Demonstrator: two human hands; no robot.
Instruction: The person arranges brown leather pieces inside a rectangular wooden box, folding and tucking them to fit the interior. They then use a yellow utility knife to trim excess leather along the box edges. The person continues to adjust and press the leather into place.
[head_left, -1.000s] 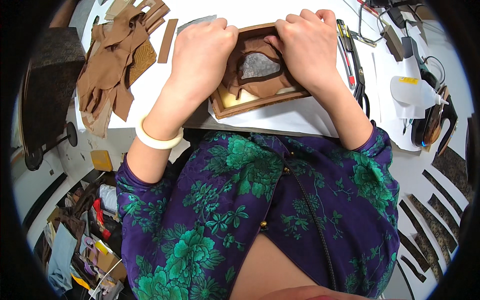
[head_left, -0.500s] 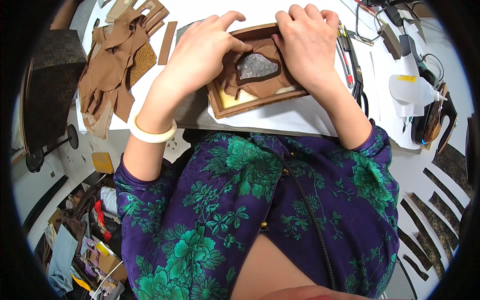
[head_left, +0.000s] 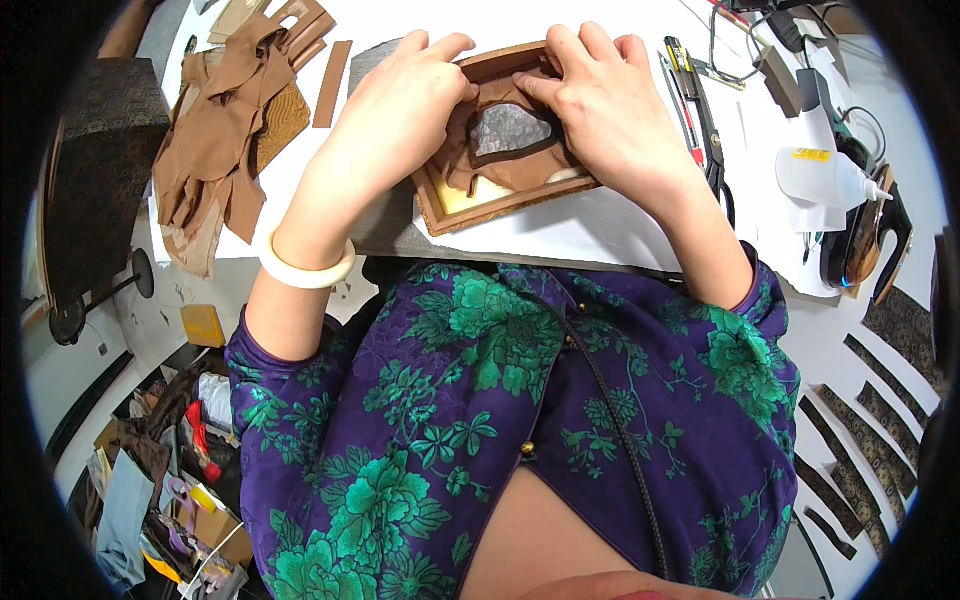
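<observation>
A small brown box [head_left: 500,210] is set on the white counter [head_left: 292,168], right in front of the body, perhaps so that its inside can be reached by both hands. In the box, soft brown cloth [head_left: 532,168] is laid in folds around a shiny grey patch [head_left: 508,130], and some pale yellow padding [head_left: 458,192] is left showing at the near left corner. The left hand [head_left: 405,115] is placed over the box's left side, half open, with its thumb bent in toward the cloth. The right hand [head_left: 608,112] is placed over the right side, half open too, with its thumb laid on the cloth and its fingers bent by the far rim. The box may be held steady this way. Whether any cloth is pinched cannot be told, as the fingertips are partly hidden. Brown scraps [head_left: 212,150] are heaped to the left, and black scissors [head_left: 714,150] are laid to the right, likely so that room is left for the box.
</observation>
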